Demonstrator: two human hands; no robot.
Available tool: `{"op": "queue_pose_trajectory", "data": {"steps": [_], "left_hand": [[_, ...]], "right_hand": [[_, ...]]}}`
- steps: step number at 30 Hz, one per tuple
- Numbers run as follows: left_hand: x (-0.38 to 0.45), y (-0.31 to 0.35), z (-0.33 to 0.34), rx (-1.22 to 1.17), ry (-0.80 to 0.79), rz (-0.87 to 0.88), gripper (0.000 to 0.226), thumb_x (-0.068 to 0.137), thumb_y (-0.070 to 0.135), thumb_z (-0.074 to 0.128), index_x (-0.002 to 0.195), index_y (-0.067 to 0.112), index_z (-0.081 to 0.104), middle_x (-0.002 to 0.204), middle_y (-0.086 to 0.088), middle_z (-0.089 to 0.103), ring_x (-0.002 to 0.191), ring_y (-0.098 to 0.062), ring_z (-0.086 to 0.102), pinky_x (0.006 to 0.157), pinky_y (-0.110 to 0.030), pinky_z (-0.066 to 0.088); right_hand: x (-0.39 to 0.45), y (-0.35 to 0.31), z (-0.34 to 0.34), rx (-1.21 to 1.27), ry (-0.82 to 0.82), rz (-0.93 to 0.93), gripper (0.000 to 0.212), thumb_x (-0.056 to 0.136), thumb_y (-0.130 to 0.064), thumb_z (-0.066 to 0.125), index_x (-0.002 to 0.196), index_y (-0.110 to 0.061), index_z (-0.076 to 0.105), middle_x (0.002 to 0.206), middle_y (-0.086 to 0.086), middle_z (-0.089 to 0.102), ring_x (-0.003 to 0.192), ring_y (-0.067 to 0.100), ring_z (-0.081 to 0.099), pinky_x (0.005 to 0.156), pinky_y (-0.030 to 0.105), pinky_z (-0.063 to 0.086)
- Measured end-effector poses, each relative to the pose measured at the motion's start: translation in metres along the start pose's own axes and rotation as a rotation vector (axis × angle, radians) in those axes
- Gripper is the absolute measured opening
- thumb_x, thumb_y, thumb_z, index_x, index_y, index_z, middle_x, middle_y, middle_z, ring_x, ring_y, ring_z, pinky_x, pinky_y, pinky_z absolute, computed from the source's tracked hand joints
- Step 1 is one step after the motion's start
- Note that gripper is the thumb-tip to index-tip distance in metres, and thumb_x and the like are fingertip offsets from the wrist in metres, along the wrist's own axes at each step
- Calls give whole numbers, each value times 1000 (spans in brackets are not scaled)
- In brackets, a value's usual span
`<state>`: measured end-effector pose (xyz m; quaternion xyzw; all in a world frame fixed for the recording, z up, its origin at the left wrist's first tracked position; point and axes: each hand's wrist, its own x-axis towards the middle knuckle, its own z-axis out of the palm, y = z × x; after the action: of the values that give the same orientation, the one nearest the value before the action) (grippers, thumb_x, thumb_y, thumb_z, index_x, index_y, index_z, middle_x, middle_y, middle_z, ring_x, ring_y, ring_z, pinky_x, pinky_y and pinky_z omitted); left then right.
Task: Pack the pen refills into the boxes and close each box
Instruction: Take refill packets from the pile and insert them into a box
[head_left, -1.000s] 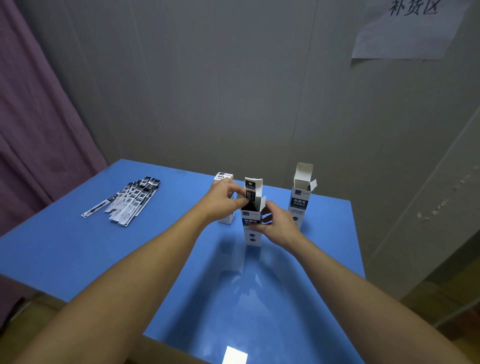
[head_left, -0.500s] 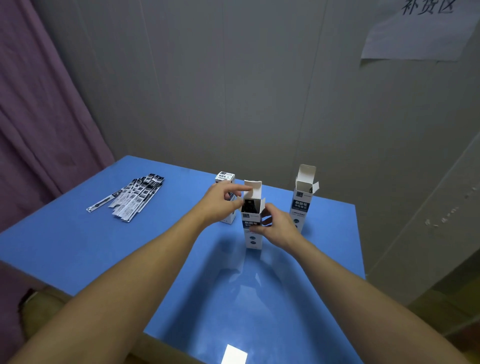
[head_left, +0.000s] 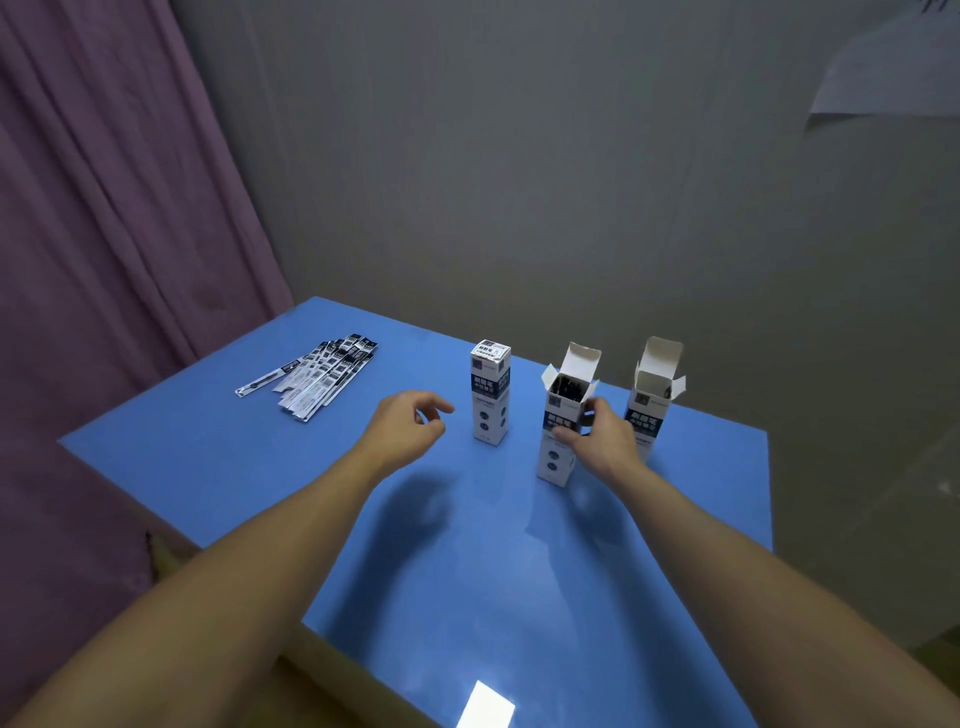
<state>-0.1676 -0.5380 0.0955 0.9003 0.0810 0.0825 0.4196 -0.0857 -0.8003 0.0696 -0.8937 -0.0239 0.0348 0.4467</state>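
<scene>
Refills (head_left: 570, 388) are seen as dark tips inside the middle box (head_left: 560, 431), which stands upright on the blue desk (head_left: 467, 571) with its top flap raised. This box is gripped around its upper body by the right hand (head_left: 597, 436), fingers (head_left: 563, 435) curled on its front face. Nothing is held by the left hand (head_left: 408, 431), which hovers between the loose refills (head_left: 322, 376) and the closed box (head_left: 491, 392), fingers loosely curled. An empty-looking open box (head_left: 655, 395) stands just behind the right hand.

More refills are probably to be fetched. They are best gathered into an aligned bundle and lowered straight into the opening while the box is steadied. Side tabs should be folded in before the top flap is tucked, so that nothing is crushed or the box tipped.
</scene>
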Motion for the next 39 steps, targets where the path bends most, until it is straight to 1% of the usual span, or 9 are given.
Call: {"op": "queue_pose_trajectory", "data": {"steps": [4, 7, 9, 16, 20, 24, 31, 36, 39], "left_hand": [[-7, -22, -3, 68, -11, -86, 25, 87, 12, 60, 101, 29, 72, 92, 5, 67, 76, -18, 60, 72, -30, 51], [-10, -37, -3, 93, -3, -141, 20, 89, 17, 65, 102, 30, 72, 95, 4, 67, 82, -14, 59, 71, -23, 44], [-13, -45, -2, 129, 21, -166, 16, 90, 21, 67, 103, 28, 73, 96, 2, 67, 84, -14, 61, 70, -22, 43], [-29, -61, -16, 361, 36, -250, 26, 89, 23, 62, 114, 24, 68, 89, 6, 64, 84, -15, 63, 81, -37, 56], [-41, -69, -34, 501, 27, -281, 34, 89, 33, 58, 122, 25, 61, 105, 4, 61, 95, -18, 60, 85, -38, 55], [-54, -90, -59, 621, 14, -331, 36, 91, 38, 54, 123, 25, 58, 123, 2, 56, 112, -20, 55, 89, -37, 51], [-71, -143, -122, 653, 12, -386, 35, 92, 37, 51, 124, 23, 57, 126, 0, 56, 117, -22, 53, 94, -38, 50], [-74, -186, -173, 648, 18, -393, 36, 93, 35, 50, 126, 22, 56, 126, 0, 56, 115, -22, 54, 95, -39, 50], [-71, -210, -202, 651, 36, -383, 38, 93, 34, 50, 129, 23, 56, 128, 1, 56, 119, -21, 53, 95, -36, 49]], "right_hand": [[1, 0, 0, -142, -56, 54, 50, 89, -33, 73, 125, -8, 49, 117, 5, 60, 103, 23, 56, 76, 29, 41], [-10, -3, -4, -425, -159, 154, 36, 91, -38, 69, 98, -10, 47, 101, 7, 54, 92, 25, 52, 64, 28, 40], [-20, -3, -1, -614, -258, 157, 22, 93, -30, 59, 89, -11, 49, 98, 6, 54, 92, 25, 54, 68, 29, 44], [-44, -8, 19, -816, -503, 86, 15, 88, -23, 50, 99, -13, 52, 88, 1, 49, 78, 19, 53, 63, 29, 45], [-47, -27, 39, -834, -485, -63, 8, 90, -18, 48, 95, -13, 51, 86, 1, 48, 82, 22, 53, 63, 30, 45], [-51, -58, 70, -827, -495, -166, 25, 90, -16, 47, 114, -12, 56, 109, 6, 58, 92, 23, 57, 73, 32, 49], [-57, -115, 142, -815, -454, -319, 38, 90, -15, 48, 128, -14, 49, 115, 6, 55, 96, 24, 55, 69, 33, 46], [-61, -157, 206, -833, -455, -341, 35, 90, -16, 48, 124, -13, 50, 126, 9, 54, 114, 29, 54, 87, 36, 48], [-62, -184, 244, -856, -449, -341, 34, 91, -17, 48, 125, -14, 50, 126, 9, 53, 115, 29, 53, 86, 35, 47]]}}
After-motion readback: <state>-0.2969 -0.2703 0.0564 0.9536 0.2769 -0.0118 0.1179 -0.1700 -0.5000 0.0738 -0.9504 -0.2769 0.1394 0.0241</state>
